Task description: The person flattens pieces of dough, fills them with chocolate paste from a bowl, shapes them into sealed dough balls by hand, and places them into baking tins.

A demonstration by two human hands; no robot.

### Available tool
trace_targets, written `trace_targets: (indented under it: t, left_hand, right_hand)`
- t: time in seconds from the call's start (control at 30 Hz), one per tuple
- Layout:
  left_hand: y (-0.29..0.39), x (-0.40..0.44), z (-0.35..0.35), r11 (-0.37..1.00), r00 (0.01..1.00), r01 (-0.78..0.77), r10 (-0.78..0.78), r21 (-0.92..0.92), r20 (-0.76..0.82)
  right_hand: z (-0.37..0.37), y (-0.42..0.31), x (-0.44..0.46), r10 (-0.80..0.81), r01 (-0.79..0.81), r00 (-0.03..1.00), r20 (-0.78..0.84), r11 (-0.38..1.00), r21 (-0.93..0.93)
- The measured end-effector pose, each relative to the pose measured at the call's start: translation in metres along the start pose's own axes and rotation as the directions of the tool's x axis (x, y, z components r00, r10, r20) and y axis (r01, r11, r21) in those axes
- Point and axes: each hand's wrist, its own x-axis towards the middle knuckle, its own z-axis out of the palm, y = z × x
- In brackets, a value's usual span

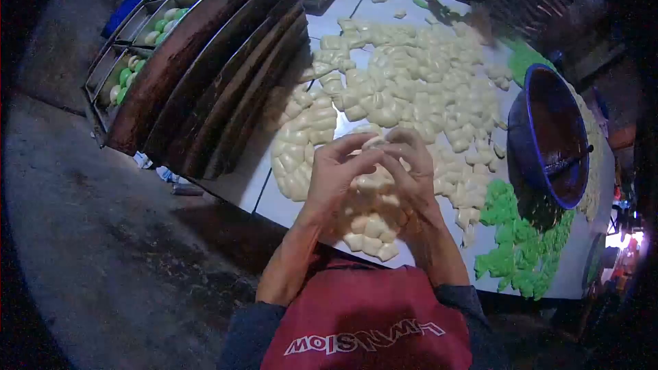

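Observation:
My left hand [340,168] and my right hand [412,164] meet over the near part of the white tiled table [271,195]. Between their bent fingertips is a small pale piece of dough [374,142], partly covered by the fingers. Beneath my wrists lies a small group of cut pale dough pieces [372,234]. Beyond my hands spreads a wide layer of smooth, rounded pale dough pieces [411,75], many touching one another. Another cluster of them [297,154] sits just left of my left hand.
A leaning stack of dark trays [212,62] stands at left, the top one holding green and white pieces in compartments. On the right are a blue-rimmed bowl [519,138] with dark contents and a stick, and green dough pieces [519,240]. Another tray [322,1] sits behind.

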Motion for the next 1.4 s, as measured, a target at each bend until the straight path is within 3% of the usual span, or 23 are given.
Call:
trace_targets:
  t: [0.07, 0.17, 0.27, 0.33, 0.4, 0.43, 0.47, 0.5, 0.53, 0.6, 0.7, 0.73, 0.8, 0.83, 0.87, 0.93, 0.97, 1.0, 1.03, 1.07, 1.13, 1.27, 1.4]
  left_hand:
    - [0.003, -0.004, -0.003, 0.997, 0.996, -0.079, 0.08, 0.025, -0.038]
    - [0.005, -0.011, -0.011, 0.986, 0.991, -0.123, 0.128, 0.114, -0.037]
    - [0.008, -0.028, -0.021, 0.945, 0.994, -0.078, 0.099, 0.319, -0.051]
    - [0.018, -0.042, -0.027, 0.902, 0.968, -0.249, 0.244, 0.353, 0.061]
    - [0.043, -0.056, -0.032, 0.794, 0.921, -0.378, 0.373, 0.476, 0.11]
    - [0.056, -0.062, -0.037, 0.771, 0.917, -0.369, 0.393, 0.519, 0.068]
    - [0.068, -0.065, -0.042, 0.747, 0.908, -0.363, 0.419, 0.557, 0.03]
    - [0.081, -0.068, -0.045, 0.808, 0.896, -0.362, 0.439, 0.465, -0.065]
    - [0.1, -0.073, -0.055, 0.738, 0.888, -0.352, 0.458, 0.575, -0.044]
    - [0.139, -0.086, -0.076, 0.769, 0.887, -0.369, 0.459, 0.522, -0.05]
    - [0.184, -0.099, -0.119, 0.634, 0.837, -0.474, 0.54, 0.611, 0.09]
    - [0.202, -0.104, -0.131, 0.611, 0.84, -0.467, 0.532, 0.64, 0.105]
    - [0.232, -0.107, -0.167, 0.607, 0.792, -0.556, 0.595, 0.568, 0.139]
    - [0.248, -0.108, -0.185, 0.574, 0.762, -0.574, 0.635, 0.584, 0.124]
    - [0.259, -0.11, -0.194, 0.622, 0.771, -0.543, 0.636, 0.564, 0.042]
    - [0.301, -0.1, -0.245, 0.461, 0.729, -0.437, 0.684, 0.772, 0.004]
    - [0.321, -0.087, -0.266, 0.378, 0.692, -0.294, 0.718, 0.878, -0.077]
    - [0.339, -0.07, -0.289, 0.298, 0.639, -0.131, 0.755, 0.945, -0.149]
    - [0.355, -0.051, -0.317, 0.241, 0.667, -0.104, 0.736, 0.965, -0.112]
    - [0.366, -0.033, -0.342, 0.183, 0.695, -0.077, 0.715, 0.98, -0.079]
    - [0.376, -0.005, -0.38, 0.084, 0.853, -0.048, 0.522, 0.995, -0.003]
    - [0.374, 0.025, -0.413, -0.098, 0.969, 0.035, 0.248, 0.995, -0.01]
    - [0.385, 0.025, -0.431, -0.125, 0.98, -0.094, 0.163, 0.988, 0.114]
  right_hand:
    - [0.012, 0.001, 0.001, -0.113, 0.111, 0.992, -0.053, 0.993, -0.046]
    - [0.04, 0.013, -0.002, -0.16, 0.179, 0.97, -0.185, 0.98, 0.09]
    - [0.052, 0.007, 0.008, -0.448, 0.401, 0.879, -0.166, 0.88, -0.253]
    - [0.06, -0.001, 0.012, -0.402, 0.39, 0.897, -0.182, 0.915, -0.101]
    - [0.065, -0.016, 0.018, -0.303, 0.301, 0.951, -0.057, 0.953, -0.039]
    - [0.073, -0.025, 0.024, -0.371, 0.364, 0.926, -0.072, 0.927, -0.088]
    - [0.08, -0.034, 0.028, -0.322, 0.32, 0.946, -0.022, 0.944, -0.081]
    - [0.089, -0.048, 0.037, -0.375, 0.375, 0.927, 0.009, 0.926, -0.048]
    - [0.096, -0.065, 0.045, -0.428, 0.429, 0.903, 0.035, 0.903, -0.018]
    - [0.107, -0.104, 0.059, -0.584, 0.617, 0.783, 0.216, 0.772, -0.15]
    - [0.13, -0.164, 0.09, -0.57, 0.68, 0.627, 0.531, 0.733, -0.016]
    - [0.147, -0.177, 0.1, -0.604, 0.693, 0.646, 0.467, 0.721, -0.026]
    - [0.178, -0.199, 0.123, -0.5, 0.611, 0.68, 0.536, 0.79, -0.037]
    - [0.196, -0.208, 0.14, -0.545, 0.663, 0.674, 0.498, 0.744, -0.083]
    - [0.205, -0.216, 0.157, -0.592, 0.707, 0.666, 0.454, 0.696, -0.129]
    - [0.239, -0.231, 0.195, -0.577, 0.672, 0.705, 0.411, 0.73, -0.128]
    - [0.254, -0.233, 0.22, -0.62, 0.731, 0.643, 0.449, 0.672, -0.119]
    - [0.273, -0.23, 0.241, -0.609, 0.684, 0.667, 0.429, 0.729, -0.03]
    - [0.295, -0.233, 0.255, -0.453, 0.477, 0.802, 0.389, 0.878, 0.038]
    - [0.311, -0.236, 0.274, -0.431, 0.485, 0.793, 0.431, 0.874, -0.017]
    - [0.349, -0.227, 0.309, -0.404, 0.483, 0.806, 0.432, 0.871, -0.088]
    - [0.413, -0.168, 0.36, -0.326, 0.533, 0.809, 0.489, 0.758, -0.376]
    - [0.448, -0.141, 0.363, -0.1, 0.618, 0.703, 0.705, 0.577, -0.534]
